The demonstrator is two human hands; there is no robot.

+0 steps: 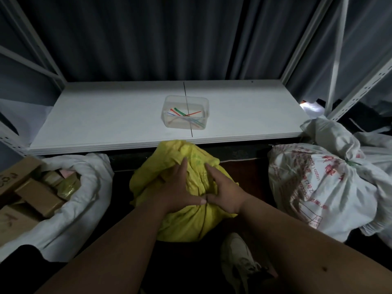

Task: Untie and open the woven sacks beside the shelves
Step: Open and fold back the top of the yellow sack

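From the head camera, both hands press on the crumpled yellow woven sack (186, 194) at 6 o'clock below the white shelf board (127, 115): left hand (180, 187) and right hand (224, 192) lie flat, fingers straight, thumb tips touching. Its tie is hidden. A tied white printed sack (318, 187) sits at 3 o'clock.

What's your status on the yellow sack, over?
Left hand and right hand both flat on the yellow sack, fingers straight, thumbs meeting. Mouth bunched against the shelf edge. White printed sack on the right tied with a green tie.
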